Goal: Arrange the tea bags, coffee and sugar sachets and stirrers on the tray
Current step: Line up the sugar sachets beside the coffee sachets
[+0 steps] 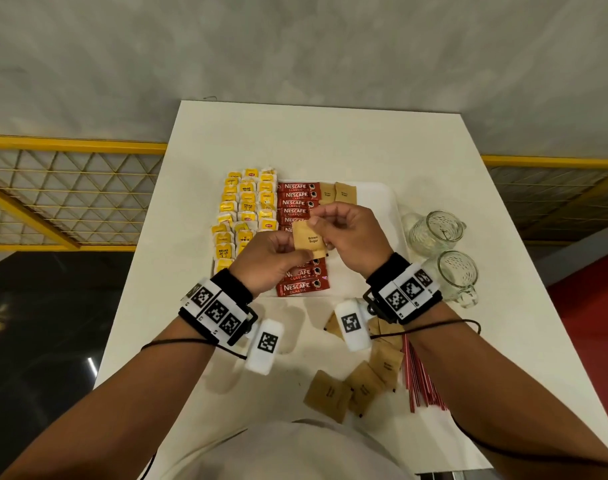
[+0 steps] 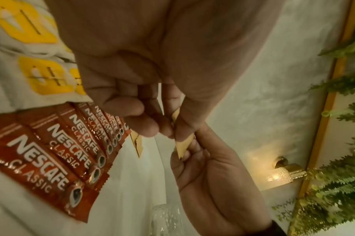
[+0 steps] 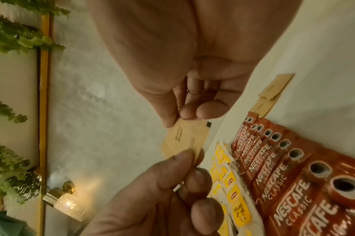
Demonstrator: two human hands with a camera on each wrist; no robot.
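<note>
Above the white tray (image 1: 389,202) both hands hold a brown sugar sachet (image 1: 309,237) between them. My left hand (image 1: 290,245) pinches its left side with thumb and fingers. My right hand (image 1: 325,225) pinches its upper right edge. A second sachet edge shows just behind it. The right wrist view shows the sachet (image 3: 184,138) gripped from above and below. On the tray lie rows of yellow tea bags (image 1: 247,209), red coffee sticks (image 1: 297,195) and two brown sugar sachets (image 1: 339,194).
Several loose brown sugar sachets (image 1: 364,386) lie on the white table near its front edge, with a bundle of red stirrers (image 1: 423,379) to their right. Two glass mugs (image 1: 434,230) (image 1: 456,275) stand right of the tray.
</note>
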